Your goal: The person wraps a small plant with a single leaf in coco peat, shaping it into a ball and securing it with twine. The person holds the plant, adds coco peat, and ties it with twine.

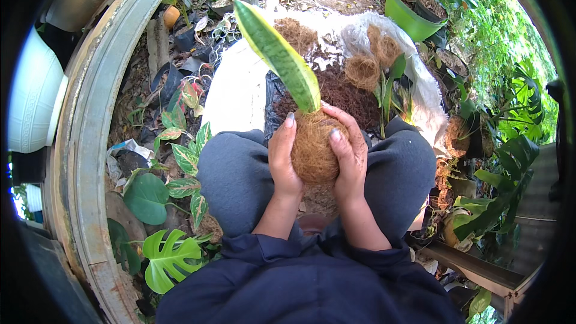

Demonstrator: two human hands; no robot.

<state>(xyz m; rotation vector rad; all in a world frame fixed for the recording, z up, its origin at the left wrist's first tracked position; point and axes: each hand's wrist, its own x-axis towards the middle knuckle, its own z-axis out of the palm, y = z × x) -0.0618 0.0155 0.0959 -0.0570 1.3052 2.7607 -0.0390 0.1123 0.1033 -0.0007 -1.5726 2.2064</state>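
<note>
Between my knees, my left hand [286, 157] and my right hand [353, 157] cup a round ball of brown coconut fibre [315, 153] from both sides. Out of its top rises one broad snake plant leaf [283, 54], green with yellow edges, tilted to the left. Both thumbs press on the ball's near upper face; some fingers are hidden behind it. Soil clings to my right hand. Beyond the ball, dark brown growing medium [348, 94] lies on black plastic over a white woven sack [238, 94].
Tufts of coconut fibre [362, 72] lie on the sack's far side, near more snake plant leaves [396, 72]. A green pot [416, 13] stands at the back right. Leafy plants [186, 159] border my left knee. A metal rail [90, 144] curves along the left.
</note>
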